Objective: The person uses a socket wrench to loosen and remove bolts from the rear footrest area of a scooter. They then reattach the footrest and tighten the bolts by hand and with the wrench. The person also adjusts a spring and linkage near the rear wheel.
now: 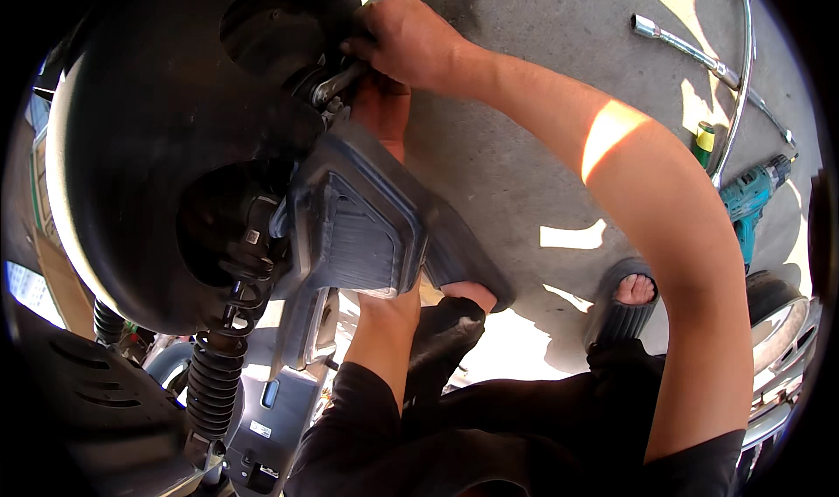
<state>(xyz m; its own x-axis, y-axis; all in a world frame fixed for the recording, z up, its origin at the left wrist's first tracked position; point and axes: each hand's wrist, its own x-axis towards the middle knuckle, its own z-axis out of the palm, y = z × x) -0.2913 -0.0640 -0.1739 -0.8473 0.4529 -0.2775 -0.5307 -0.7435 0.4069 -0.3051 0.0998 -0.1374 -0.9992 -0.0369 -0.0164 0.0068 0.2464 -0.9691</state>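
Note:
My right hand (406, 42) reaches in from the right, fingers curled in a pinch at the edge of a large black rounded shell (149, 139). A short silver metal lever-like piece (334, 86) sticks out just below those fingers; what they grip is hidden. My left hand (382, 112) comes up from behind a dark grey plastic cover (358, 235) and lies under the right one, beside the metal piece. Its fingers are mostly in shadow or covered. Below the shell stands a shock absorber with a black coil spring (217, 383).
On the concrete floor at right lie a socket wrench (686, 47), a curved metal bar (743, 86), a green and yellow cylinder (703, 143) and a teal power drill (753, 195). My sandalled foot (631, 296) rests nearby. A round rim-like part (778, 313) lies at far right.

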